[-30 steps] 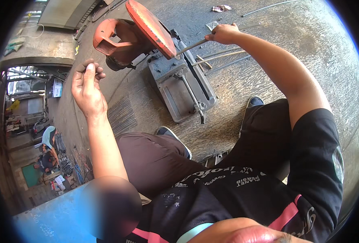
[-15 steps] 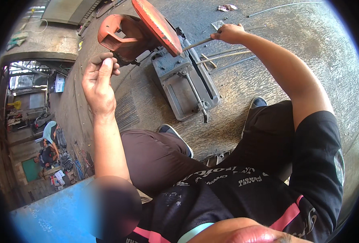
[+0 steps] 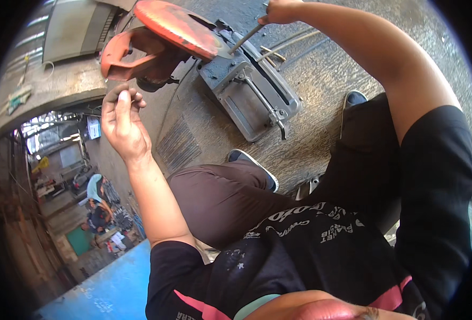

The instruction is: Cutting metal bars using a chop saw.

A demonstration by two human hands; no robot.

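A cut-off saw with an orange guard and orange loop handle stands on the floor ahead of me. Its grey base carries a screw clamp. My right hand, partly cut off by the top edge, is closed around a thin metal rod. The rod's near end reaches the cutting disc below the guard. Just under the loop handle is my left hand, fingers curled with the thumb across them. Nothing shows inside it, and it looks apart from the handle.
More thin rods and short cut pieces lie right of the saw. Flat on the floor to its left is a row of metal strips. A blue surface is at lower left; people work beyond it.
My view has turned, so the saw appears farther left and higher, and my right hand nearer the top edge. The right hand still grips the rod; the left stays near the handle.
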